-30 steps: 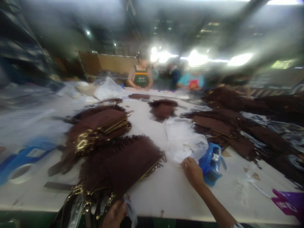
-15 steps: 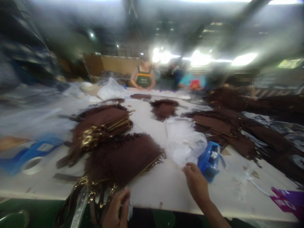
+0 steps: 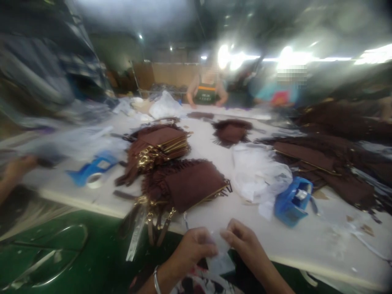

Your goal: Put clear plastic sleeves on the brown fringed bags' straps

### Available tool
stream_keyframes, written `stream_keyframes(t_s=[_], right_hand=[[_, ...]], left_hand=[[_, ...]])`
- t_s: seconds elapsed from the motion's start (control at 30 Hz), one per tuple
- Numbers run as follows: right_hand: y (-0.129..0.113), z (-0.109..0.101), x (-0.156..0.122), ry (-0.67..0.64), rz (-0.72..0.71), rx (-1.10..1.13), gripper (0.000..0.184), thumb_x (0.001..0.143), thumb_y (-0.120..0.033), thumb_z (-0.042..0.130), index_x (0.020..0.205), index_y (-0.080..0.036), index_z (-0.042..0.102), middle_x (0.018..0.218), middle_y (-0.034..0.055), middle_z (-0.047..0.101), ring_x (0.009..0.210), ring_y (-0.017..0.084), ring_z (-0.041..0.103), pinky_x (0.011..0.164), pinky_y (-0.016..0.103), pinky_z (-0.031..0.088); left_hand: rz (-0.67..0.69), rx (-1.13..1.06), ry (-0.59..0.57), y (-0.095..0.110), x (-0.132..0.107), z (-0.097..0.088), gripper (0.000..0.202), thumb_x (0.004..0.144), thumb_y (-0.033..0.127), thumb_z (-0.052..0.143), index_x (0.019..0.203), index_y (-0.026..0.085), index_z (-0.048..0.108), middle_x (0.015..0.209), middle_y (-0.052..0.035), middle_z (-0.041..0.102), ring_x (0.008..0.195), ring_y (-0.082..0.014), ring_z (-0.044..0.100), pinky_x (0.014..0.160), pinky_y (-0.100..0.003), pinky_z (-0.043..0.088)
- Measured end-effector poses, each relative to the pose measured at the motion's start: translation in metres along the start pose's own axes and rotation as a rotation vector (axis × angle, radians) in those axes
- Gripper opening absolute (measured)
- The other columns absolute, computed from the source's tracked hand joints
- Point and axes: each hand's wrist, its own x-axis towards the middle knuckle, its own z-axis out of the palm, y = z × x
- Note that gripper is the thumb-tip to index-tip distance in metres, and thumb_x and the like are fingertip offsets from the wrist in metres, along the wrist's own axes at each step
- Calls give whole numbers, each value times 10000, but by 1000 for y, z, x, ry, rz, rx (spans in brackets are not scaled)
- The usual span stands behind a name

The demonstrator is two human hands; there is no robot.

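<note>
At the table's front edge, my left hand (image 3: 199, 245) and my right hand (image 3: 245, 243) are close together with curled fingers. Between them they pinch a thin clear plastic bag (image 3: 223, 262), blurred and partly hidden by the fingers. Beyond my left hand lies a stack of brown fringed pouches (image 3: 192, 183), with gold zippers and clasped straps hanging over the edge. A pile of white translucent plastic bags (image 3: 257, 171) lies past my right hand. Beside that pile stands a blue tape dispenser (image 3: 294, 202).
Another stack of brown pouches (image 3: 162, 143) lies farther left, near a second blue tape dispenser (image 3: 94, 167). More brown pouches (image 3: 321, 163) cover the right side. A co-worker's hand (image 3: 21, 167) reaches in at far left; two people stand across the white table (image 3: 211, 228).
My right hand has come away from the white bag pile toward my left hand, drawing clear plastic with it. My left hand has risen to meet it. The view has swung left.
</note>
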Motion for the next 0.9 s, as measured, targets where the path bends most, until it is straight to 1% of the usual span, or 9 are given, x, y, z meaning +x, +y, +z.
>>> stream_keyframes(t_s=[0.1,0.2,0.27,0.4,0.53,0.63,0.73,0.83,0.9], right_hand=[[3,20,1,-42,12,46,375,794,-509,592,628,-201,456,550,-58,410,537,105,369,505,227,287],[5,41,-2,-207,18,177,324,815,-520,567,799,-197,539,617,-50,479,532,102,396,491,219,302],[8,55,-4,-285,43,212,318,805,-509,590,837,-195,551,609,-54,491,513,96,397,475,213,292],[13,84,-2,-256,69,198,337,815,-486,585,671,-194,494,509,-68,442,479,86,364,476,215,261],[9,114,-1,-232,48,180,337,801,-462,595,637,-192,480,537,-59,454,523,97,383,509,220,292],[5,136,-2,-224,12,62,301,797,-400,601,612,-180,514,567,-40,502,576,118,454,558,227,332],[5,154,-2,-234,-14,-63,275,799,-338,598,590,-176,519,561,-36,522,585,122,486,567,226,329],[9,166,1,-238,-22,-86,277,797,-317,602,585,-183,483,544,-48,504,563,110,475,539,216,309],[12,172,4,-241,-21,-83,285,797,-316,605,585,-186,467,535,-53,497,555,104,470,529,209,308]], left_hand=[[43,80,116,1,-14,-15,204,645,241,751,612,149,573,566,9,567,532,-117,466,531,-224,333],[107,213,185,12,-31,-29,193,692,273,710,624,143,584,571,25,533,551,-110,438,544,-223,310],[131,292,206,18,-41,-37,218,704,309,694,624,145,576,573,31,518,560,-115,431,546,-230,304],[132,393,252,19,-57,-55,275,734,367,661,617,155,531,572,41,482,566,-118,412,540,-240,286],[106,464,297,11,-75,-79,334,774,435,625,623,161,510,580,42,457,583,-122,405,548,-246,278],[46,496,296,2,-90,-98,392,795,495,592,607,165,492,568,46,424,574,-120,389,542,-251,262],[-10,464,300,-8,-100,-113,417,799,514,589,598,162,487,576,50,401,577,-111,369,541,-246,253],[-6,278,329,-18,-101,-124,347,730,453,708,726,142,554,666,24,519,638,-124,452,596,-242,326],[-5,156,333,-24,-96,-130,378,657,416,786,777,140,557,704,5,578,647,-131,492,608,-244,354]])
